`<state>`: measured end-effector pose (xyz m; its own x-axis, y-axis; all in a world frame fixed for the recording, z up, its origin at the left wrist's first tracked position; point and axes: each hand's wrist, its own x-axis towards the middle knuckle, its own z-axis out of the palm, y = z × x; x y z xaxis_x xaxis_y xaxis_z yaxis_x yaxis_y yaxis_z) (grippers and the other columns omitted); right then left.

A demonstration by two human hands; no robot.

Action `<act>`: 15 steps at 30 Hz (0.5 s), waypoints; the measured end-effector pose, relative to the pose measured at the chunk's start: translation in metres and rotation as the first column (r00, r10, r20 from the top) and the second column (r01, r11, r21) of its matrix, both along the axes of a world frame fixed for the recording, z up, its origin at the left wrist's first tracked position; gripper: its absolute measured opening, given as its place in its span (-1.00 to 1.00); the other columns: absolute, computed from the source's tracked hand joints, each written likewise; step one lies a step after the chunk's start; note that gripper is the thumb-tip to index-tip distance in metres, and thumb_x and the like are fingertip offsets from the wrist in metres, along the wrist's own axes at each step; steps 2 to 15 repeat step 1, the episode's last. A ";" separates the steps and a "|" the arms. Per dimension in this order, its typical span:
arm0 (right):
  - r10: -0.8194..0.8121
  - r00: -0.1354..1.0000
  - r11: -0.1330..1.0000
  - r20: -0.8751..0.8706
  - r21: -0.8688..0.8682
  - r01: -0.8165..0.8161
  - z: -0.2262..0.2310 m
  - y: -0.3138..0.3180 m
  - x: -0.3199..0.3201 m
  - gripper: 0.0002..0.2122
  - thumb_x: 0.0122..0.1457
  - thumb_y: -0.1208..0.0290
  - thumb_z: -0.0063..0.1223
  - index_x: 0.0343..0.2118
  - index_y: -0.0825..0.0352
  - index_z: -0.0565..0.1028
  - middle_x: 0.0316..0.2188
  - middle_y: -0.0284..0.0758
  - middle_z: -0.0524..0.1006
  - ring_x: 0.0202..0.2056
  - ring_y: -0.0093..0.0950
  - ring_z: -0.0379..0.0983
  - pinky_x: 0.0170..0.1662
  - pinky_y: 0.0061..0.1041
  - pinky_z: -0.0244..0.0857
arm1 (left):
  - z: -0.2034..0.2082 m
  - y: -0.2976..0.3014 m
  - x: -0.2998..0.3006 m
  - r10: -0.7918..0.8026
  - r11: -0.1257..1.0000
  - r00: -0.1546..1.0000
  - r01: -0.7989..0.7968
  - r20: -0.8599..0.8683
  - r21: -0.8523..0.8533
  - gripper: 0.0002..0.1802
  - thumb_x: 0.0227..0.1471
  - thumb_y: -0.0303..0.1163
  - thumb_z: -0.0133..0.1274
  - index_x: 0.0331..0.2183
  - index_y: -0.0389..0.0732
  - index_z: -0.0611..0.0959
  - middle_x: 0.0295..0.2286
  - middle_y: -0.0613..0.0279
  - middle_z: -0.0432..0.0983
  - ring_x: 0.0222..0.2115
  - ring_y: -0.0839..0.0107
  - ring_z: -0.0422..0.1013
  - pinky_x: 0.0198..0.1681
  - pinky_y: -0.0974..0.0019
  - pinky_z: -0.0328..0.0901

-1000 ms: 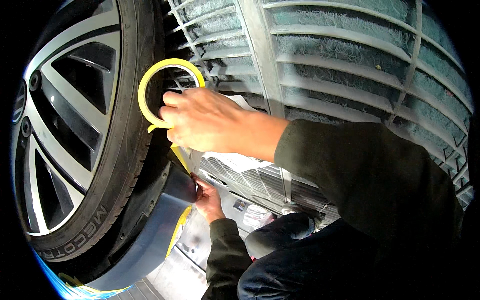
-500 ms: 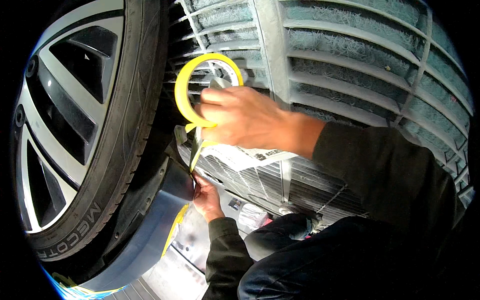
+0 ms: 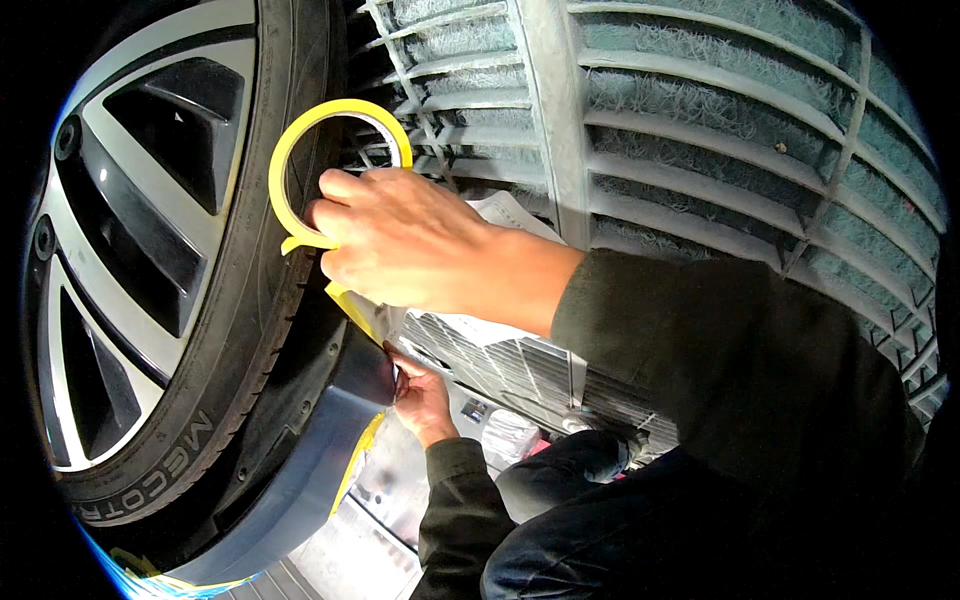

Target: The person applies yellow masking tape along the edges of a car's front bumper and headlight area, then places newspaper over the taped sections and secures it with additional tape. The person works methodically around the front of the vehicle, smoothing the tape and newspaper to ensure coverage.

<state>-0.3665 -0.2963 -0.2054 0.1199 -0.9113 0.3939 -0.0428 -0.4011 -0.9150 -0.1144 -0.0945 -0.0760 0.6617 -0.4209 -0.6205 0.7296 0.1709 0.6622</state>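
Observation:
My right hand (image 3: 420, 245) is closed around a roll of yellow masking tape (image 3: 279, 180), held up in front of the tyre (image 3: 255, 270). A short loose tape end hangs at the roll's lower side. Below that hand, a yellow tape strip (image 3: 352, 310) runs down to the corner of a dark blue-grey car body panel (image 3: 305, 445). White printed paper (image 3: 480, 330) shows behind and under the right hand. Lower down, my left hand (image 3: 424, 405) pinches the panel's corner where the strip meets it; its fingertips are partly hidden.
An alloy wheel (image 3: 150, 200) fills the left side, close to the panel. More yellow tape with masking film (image 3: 358, 460) lines the panel's lower edge. Dusty metal floor grating (image 3: 700, 185) spreads across the top and right. My bent knee (image 3: 560, 480) is at lower centre.
My right hand has moved left with the tape roll, toward the tyre, and the strip and paper have shifted with it. The left hand stays at the panel corner.

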 end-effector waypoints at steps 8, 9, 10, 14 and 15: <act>0.019 0.999 0.999 -0.027 0.034 -0.018 0.003 0.000 0.001 -0.88 -0.11 0.28 0.19 -0.58 0.20 0.62 -0.42 -0.41 0.43 -0.18 -0.42 0.33 -0.24 -0.44 0.41 | 0.001 0.002 0.001 0.013 1.000 1.000 -0.014 -0.018 -0.017 -0.57 0.14 -0.59 -0.13 0.05 -0.50 0.48 0.01 -0.13 0.49 0.04 0.08 0.45 0.11 0.14 0.42; 0.019 0.999 0.999 -0.027 0.034 -0.018 0.003 0.000 0.001 -0.88 -0.11 0.28 0.19 -0.58 0.20 0.62 -0.42 -0.41 0.43 -0.18 -0.42 0.33 -0.24 -0.44 0.41 | 0.001 0.002 0.001 0.013 1.000 1.000 -0.014 -0.018 -0.017 -0.57 0.14 -0.59 -0.13 0.05 -0.50 0.48 0.01 -0.13 0.49 0.04 0.08 0.45 0.11 0.14 0.42; 0.019 0.999 0.999 -0.027 0.034 -0.018 0.003 0.000 0.001 -0.88 -0.11 0.28 0.19 -0.58 0.20 0.62 -0.42 -0.41 0.43 -0.18 -0.42 0.33 -0.24 -0.44 0.41 | 0.001 0.002 0.001 0.013 1.000 1.000 -0.014 -0.018 -0.017 -0.57 0.14 -0.59 -0.13 0.05 -0.50 0.48 0.01 -0.13 0.49 0.04 0.08 0.45 0.11 0.14 0.42; 0.019 0.999 0.999 -0.027 0.034 -0.018 0.003 0.000 0.001 -0.88 -0.11 0.28 0.19 -0.58 0.20 0.62 -0.42 -0.41 0.43 -0.18 -0.42 0.33 -0.24 -0.44 0.41 | 0.001 0.002 0.001 0.013 1.000 1.000 -0.014 -0.018 -0.017 -0.57 0.14 -0.59 -0.13 0.05 -0.50 0.48 0.01 -0.13 0.49 0.04 0.08 0.45 0.11 0.14 0.42; 0.019 0.999 0.999 -0.027 0.034 -0.018 0.003 0.000 0.001 -0.88 -0.11 0.28 0.19 -0.58 0.20 0.62 -0.42 -0.41 0.43 -0.18 -0.42 0.33 -0.24 -0.44 0.41 | 0.001 0.002 0.001 0.013 1.000 1.000 -0.014 -0.018 -0.017 -0.57 0.14 -0.59 -0.13 0.05 -0.50 0.48 0.01 -0.13 0.49 0.04 0.08 0.45 0.11 0.14 0.42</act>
